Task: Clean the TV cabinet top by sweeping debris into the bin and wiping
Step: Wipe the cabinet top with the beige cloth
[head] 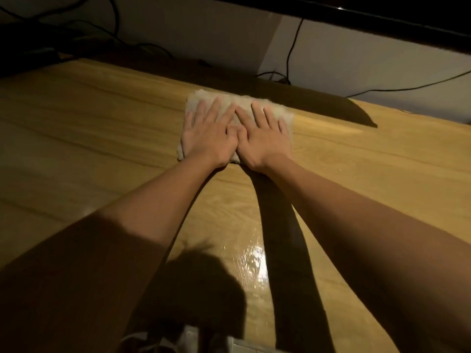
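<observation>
Both my hands are flat on the cloth (237, 105), palms down, fingers stretched out and slightly spread — nothing gripped, just pressing. My left hand (209, 133) covers the left half of the cloth, my right hand (265, 136) the right half. The thumbs meet in the middle, touching or overlapping; the left thumb looks to lie partly over the right one, but I can't tell for sure.

The cloth is a beige, fuzzy rectangle, folded or doubled, lying flat on the counter (102, 138). Its far edge shows past my fingertips, its left edge shows beside my left hand, and a narrow strip shows at the right of my right hand. The near edge peeks out under my wrists.

The counter is light wood with long grain lines. The cloth sits toward the far side of it, near the back edge, roughly centre in view. A shiny wet-looking patch (254, 263) lies on the wood close to me, between my forearms — glare on it. My arms throw dark shadows along the wood.

Behind the counter: a pale wall (204, 34), black cables (293, 47) hanging down and running along the back, and a dark screen edge (382, 19) across the top right. No bin in view.
</observation>
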Demonstrator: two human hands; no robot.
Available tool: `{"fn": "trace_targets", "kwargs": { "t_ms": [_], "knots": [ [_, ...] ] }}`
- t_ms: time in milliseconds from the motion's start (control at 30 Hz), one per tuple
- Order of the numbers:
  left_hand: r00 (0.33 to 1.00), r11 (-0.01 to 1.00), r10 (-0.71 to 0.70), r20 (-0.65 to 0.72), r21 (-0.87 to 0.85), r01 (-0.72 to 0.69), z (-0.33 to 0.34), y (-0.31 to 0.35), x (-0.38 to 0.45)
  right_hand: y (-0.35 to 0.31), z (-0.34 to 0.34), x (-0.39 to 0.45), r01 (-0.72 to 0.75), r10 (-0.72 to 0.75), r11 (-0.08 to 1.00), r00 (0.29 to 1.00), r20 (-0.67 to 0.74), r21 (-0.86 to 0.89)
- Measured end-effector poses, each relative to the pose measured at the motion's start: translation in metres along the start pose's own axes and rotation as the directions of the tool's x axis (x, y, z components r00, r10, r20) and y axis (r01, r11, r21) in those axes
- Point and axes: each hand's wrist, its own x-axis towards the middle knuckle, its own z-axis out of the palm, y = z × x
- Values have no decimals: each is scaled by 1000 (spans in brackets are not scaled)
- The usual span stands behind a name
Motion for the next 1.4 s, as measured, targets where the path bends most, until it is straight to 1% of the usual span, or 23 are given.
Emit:
{"fn": "trace_targets", "kwargs": {
  "t_ms": [267,433,533,600,700,800,867,1033,1133,1400],
  "knots": [
    [999,999,27,41,-20,-27,10,41,-156,6,11,-172,-68,68,998,998,18,0],
    [997,999,34,64,28,-36,20,63,-254,6,19,-280,-105,105,994,994,13,13],
    [994,996,65,86,60,-70,25,72,-290,7,23,-322,-148,148,989,989,10,22],
    [992,995,67,105,60,-74,26,74,-299,7,24,-332,-181,180,983,983,32,35],
    [990,998,50,128,30,-55,22,75,-287,4,24,-324,-225,224,972,974,24,63],
    [987,997,71,144,32,-77,21,78,-258,6,23,-301,-269,269,962,963,-3,48],
    [989,995,83,122,42,-89,23,80,-235,11,22,-281,-289,291,956,956,-28,44],
    [992,990,107,68,85,-112,35,88,-168,32,14,-220,-293,297,954,951,-85,59],
    [993,991,105,44,73,-108,36,96,-127,48,7,-180,-294,298,954,951,-85,51],
    [993,990,113,34,76,-115,32,124,-12,95,-11,-68,-295,297,955,948,-112,34]
  ]
}}
